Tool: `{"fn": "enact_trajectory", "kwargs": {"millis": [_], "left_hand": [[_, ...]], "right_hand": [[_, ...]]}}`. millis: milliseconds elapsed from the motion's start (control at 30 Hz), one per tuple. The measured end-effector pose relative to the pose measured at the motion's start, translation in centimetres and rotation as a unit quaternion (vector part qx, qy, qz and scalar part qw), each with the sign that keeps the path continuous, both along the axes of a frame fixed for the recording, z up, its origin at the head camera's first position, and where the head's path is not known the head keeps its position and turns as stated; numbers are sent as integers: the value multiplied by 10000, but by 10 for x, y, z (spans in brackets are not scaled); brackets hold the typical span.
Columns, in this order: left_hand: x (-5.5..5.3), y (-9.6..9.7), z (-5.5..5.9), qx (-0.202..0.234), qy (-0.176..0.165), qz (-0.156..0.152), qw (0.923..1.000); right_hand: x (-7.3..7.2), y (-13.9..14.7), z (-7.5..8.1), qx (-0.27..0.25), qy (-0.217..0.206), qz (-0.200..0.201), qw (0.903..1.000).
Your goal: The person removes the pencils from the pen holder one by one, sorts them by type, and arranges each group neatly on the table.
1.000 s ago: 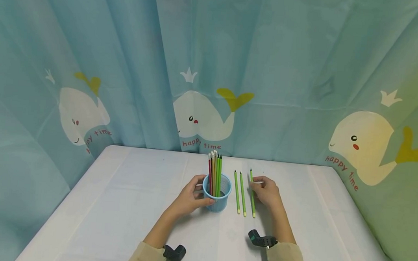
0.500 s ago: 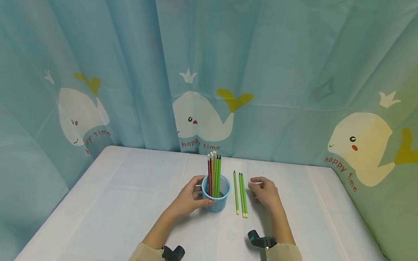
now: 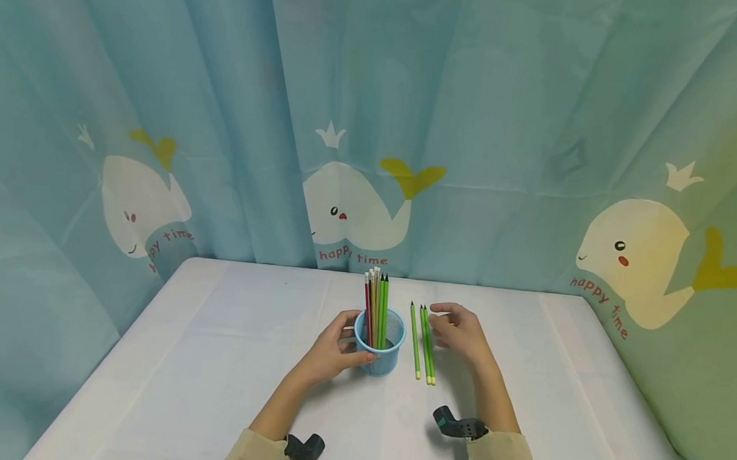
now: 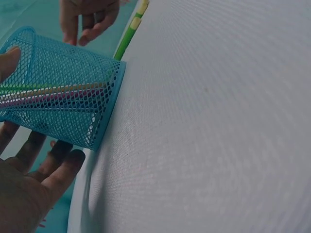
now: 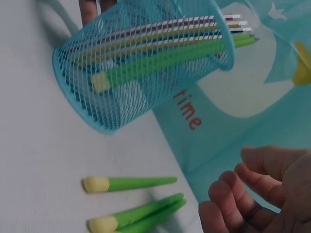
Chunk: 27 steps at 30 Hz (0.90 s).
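Observation:
A blue mesh pencil cup [image 3: 381, 364] stands upright on the table, holding several pencils [image 3: 375, 310], some dark red or tan and some green. My left hand [image 3: 329, 356] grips the cup from the left, thumb at the front near the rim, fingers around its far side. To the right of the cup lies a single green pencil [image 3: 415, 343]. Beside it two more green pencils [image 5: 141, 216] lie side by side, touching. My right hand [image 3: 463, 336] is just right of this pair, fingers loosely bent, holding nothing; in the head view its fingertips overlap the pair's upper part.
A white cloth covers the table [image 3: 210, 381]. Behind it hangs a blue-green curtain [image 3: 505, 126] printed with whales. Both wrists wear black straps with camera mounts [image 3: 303, 449].
The rightmost green pencil, earlier pinched by my right hand, was moved left against the middle one and let go. My right hand then shifted slightly left and away. The left hand stays on the cup.

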State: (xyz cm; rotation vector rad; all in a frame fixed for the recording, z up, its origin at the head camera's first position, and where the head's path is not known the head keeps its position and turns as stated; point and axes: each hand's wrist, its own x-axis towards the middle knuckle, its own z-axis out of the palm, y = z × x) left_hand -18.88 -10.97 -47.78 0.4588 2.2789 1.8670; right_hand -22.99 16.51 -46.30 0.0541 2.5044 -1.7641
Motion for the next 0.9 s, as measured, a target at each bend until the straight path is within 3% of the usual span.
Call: {"fn": "enact_trajectory", "kwargs": {"millis": [300, 500, 567, 733, 900], "left_hand": [[0, 0, 1, 20, -17, -13, 10000], [0, -1, -1, 51, -1, -2, 10000], [-1, -1, -1, 83, -3, -17, 10000], [-2, -1, -2, 101, 11, -63, 9999], [-1, -1, -1, 100, -9, -79, 9999]], "right_hand": [[5, -10, 15, -451, 282, 487, 9974], [20, -27, 41, -603, 429, 811, 9940], [21, -32, 38, -591, 562, 823, 9933], [11, -43, 12, -478, 703, 688, 9940], [11, -53, 7, -195, 895, 812, 9925]]}}
